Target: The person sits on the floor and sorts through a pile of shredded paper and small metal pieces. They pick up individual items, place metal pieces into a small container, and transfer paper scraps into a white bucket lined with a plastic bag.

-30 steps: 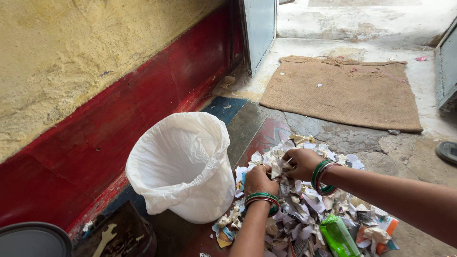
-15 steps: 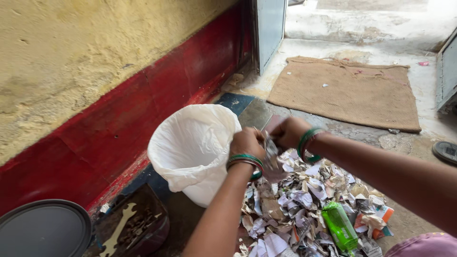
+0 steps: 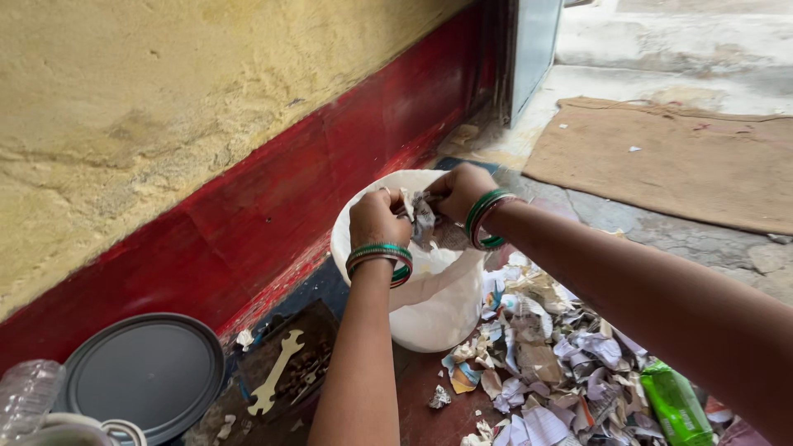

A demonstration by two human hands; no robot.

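My left hand (image 3: 376, 219) and my right hand (image 3: 459, 190) together clutch a bunch of torn paper scraps (image 3: 426, 221) right over the mouth of a white bucket lined with a white plastic bag (image 3: 429, 306). Both wrists wear green and red bangles. The hands hide most of the bucket's opening. A heap of torn paper scraps (image 3: 549, 363) lies on the floor to the right of the bucket, under my right forearm.
A green plastic packet (image 3: 677, 405) lies in the heap at lower right. A round dark lid (image 3: 144, 376) and a dark tray with a wrench (image 3: 277, 372) sit at lower left by the red and yellow wall. A brown jute mat (image 3: 686, 161) lies beyond.
Both hands rose from the floor heap with a bunch of scraps and moved left, from beside the bucket to over its mouth. The view shifted left.
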